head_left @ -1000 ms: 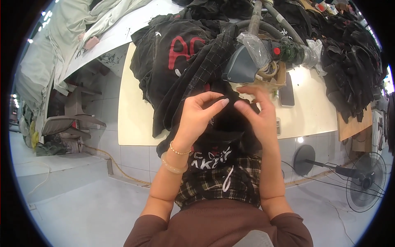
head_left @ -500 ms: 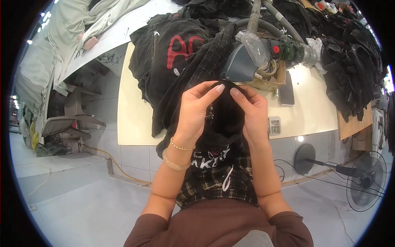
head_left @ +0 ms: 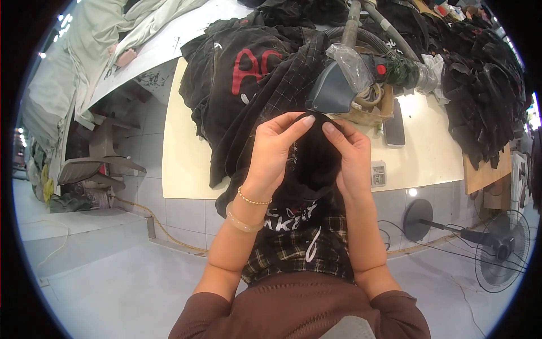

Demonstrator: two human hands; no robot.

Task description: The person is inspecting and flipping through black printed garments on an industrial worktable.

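Observation:
My left hand pinches the edge of a black garment between thumb and fingers. A short way to the right, my right hand grips the same edge with its thumb on top. Between my hands the cloth hangs in a dark loop, and its lower part, with white lettering, drapes over my lap. The held edge is right at the front tip of a dark grey wedge-shaped machine head; whether it touches cannot be made out. My fingertips under the cloth are hidden.
On the cream table, a pile of black garments lies left of the machine. A carton, a dark phone and a small grey tray are to the right. More dark clothes hang at the right edge. A fan stands lower right.
Both hands and the held edge sit slightly farther right in the picture, as does the machine head. The grip on the cloth looks the same.

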